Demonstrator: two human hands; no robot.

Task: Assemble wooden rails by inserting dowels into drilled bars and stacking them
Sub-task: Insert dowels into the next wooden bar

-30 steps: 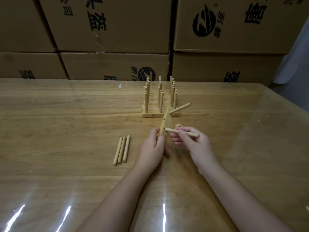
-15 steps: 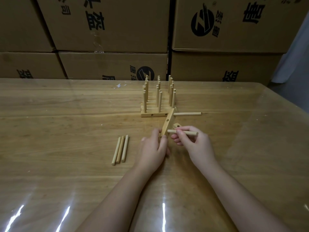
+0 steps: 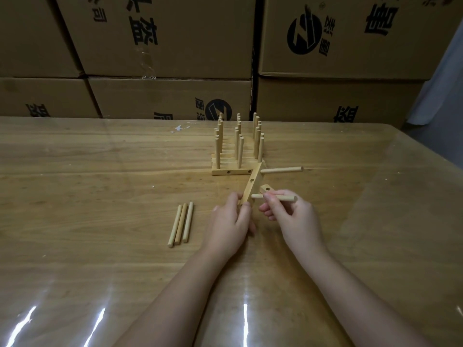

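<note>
At mid-table [image 3: 100, 184], left hand [image 3: 229, 221] is gripping a drilled bar [image 3: 251, 185] tilted on end, one inserted dowel [image 3: 281, 170] sticking out near its top. Right hand [image 3: 293, 219] is pinching a second dowel [image 3: 283, 198] beside the bar. Finished rails [image 3: 231, 169] are standing just behind; three loose dowels [image 3: 181, 225] are lying to the left. Cardboard boxes [image 3: 170, 101] behind are sitting closed, contents hidden.

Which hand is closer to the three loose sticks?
Left. The left hand is right of the three sticks, gripping the bar; the right hand, holding a dowel, is farther right.
</note>
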